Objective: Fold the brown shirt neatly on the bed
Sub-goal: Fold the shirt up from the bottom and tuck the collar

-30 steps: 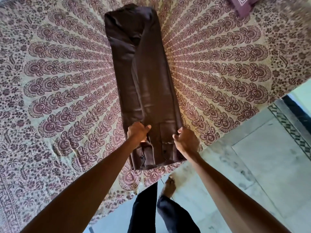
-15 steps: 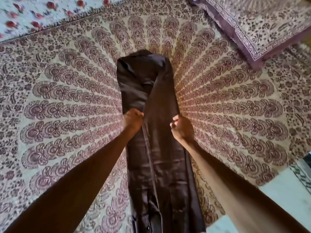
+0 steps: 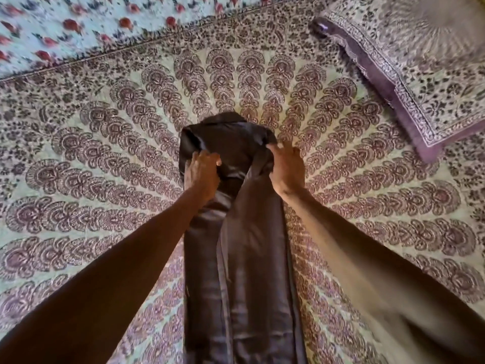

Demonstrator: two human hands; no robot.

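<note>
The brown shirt point(image 3: 246, 258) lies on the bed as a long narrow strip that runs straight away from me, its sides folded in. My left hand point(image 3: 202, 173) rests palm down on the strip's left side near the far end. My right hand point(image 3: 286, 166) lies with fingers spread over the right edge at the same end, partly on the bedspread. Whether any fingers pinch cloth is hidden under the hands. The shirt's near end runs out of the bottom of the view.
The patterned cream and maroon bedspread point(image 3: 105, 179) covers the bed all around the shirt. A pillow point(image 3: 420, 74) in matching print with a purple border lies at the far right. A light sheet with red flowers point(image 3: 78, 27) lies along the far left.
Both hands have slid up the shirt from its near end, past the middle, to its far end. The view has tilted forward, so the floor and my feet are out of sight.
</note>
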